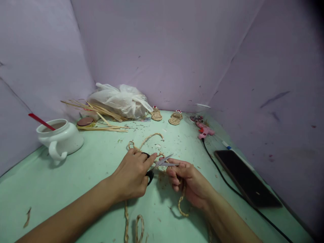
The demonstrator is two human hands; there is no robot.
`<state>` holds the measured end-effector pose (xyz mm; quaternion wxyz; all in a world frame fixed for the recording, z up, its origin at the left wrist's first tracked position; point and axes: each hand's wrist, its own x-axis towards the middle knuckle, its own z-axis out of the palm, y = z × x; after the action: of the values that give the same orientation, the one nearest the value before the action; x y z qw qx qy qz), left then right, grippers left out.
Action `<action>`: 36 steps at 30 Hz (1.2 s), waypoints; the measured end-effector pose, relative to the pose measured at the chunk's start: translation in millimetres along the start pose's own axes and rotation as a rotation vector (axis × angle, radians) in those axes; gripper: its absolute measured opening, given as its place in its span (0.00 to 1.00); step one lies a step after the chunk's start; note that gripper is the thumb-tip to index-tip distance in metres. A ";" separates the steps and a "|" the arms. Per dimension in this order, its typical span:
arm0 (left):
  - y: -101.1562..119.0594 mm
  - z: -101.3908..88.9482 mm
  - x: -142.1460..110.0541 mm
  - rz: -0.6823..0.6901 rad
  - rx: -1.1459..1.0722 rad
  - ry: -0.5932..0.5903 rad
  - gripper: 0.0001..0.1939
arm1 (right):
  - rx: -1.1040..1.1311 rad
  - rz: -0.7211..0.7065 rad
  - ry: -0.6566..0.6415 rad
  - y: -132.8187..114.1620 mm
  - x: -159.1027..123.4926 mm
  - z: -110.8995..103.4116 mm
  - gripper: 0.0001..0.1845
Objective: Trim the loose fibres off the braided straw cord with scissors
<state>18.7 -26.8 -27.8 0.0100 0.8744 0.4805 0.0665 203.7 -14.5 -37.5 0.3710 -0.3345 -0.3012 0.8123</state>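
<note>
My left hand (pixel 133 172) is closed around the black handles of a pair of scissors (pixel 164 159). The blades are spread apart and point right, toward the fingers of my right hand (pixel 191 182). Pinched in that right hand is a braided straw cord (pixel 180 202), whose curled end hangs below the palm. Part of the cord between the two hands is hidden by fingers and blades. More braid (pixel 152 135) curves on the table beyond my left hand, and a loop of braid (pixel 139 227) lies nearer to me.
Two small woven sandals (pixel 175 118) stand at the back by a white plastic bag (pixel 124 101). Straw strips (pixel 106 113) and a round lidded container (pixel 86 122) lie left, near a white pot (pixel 71 138). At right are a pink glue gun (pixel 206 131), its black cable and a phone (pixel 248 177).
</note>
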 end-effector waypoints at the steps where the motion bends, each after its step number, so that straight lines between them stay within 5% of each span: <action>1: 0.5 -0.8 0.0 -0.004 0.006 -0.011 0.32 | -0.026 -0.034 0.008 1.6 -0.1 0.6 0.09; 11: 3.4 4.3 -0.9 -0.018 0.123 -0.026 0.31 | -0.030 -0.127 0.034 4.1 0.9 3.3 0.03; 21: -0.1 9.9 -0.3 -0.006 0.070 0.013 0.31 | 0.028 -0.101 0.020 2.1 0.4 4.6 0.08; 24: -5.1 11.3 0.0 -0.085 -0.118 0.107 0.27 | 0.071 -0.077 0.012 1.5 0.8 3.5 0.13; 30: -9.4 9.8 4.5 -0.508 -0.783 0.449 0.15 | 0.126 -0.016 -0.007 0.0 -0.5 3.4 0.20; 36: 2.6 3.2 11.2 -0.719 -1.471 0.274 0.20 | -0.162 -0.150 -0.036 9.9 0.0 5.2 0.15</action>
<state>27.2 -18.6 -29.6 0.5411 0.4218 0.5616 0.4624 195.7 -21.2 -41.7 0.3970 -0.3251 -0.3968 0.7611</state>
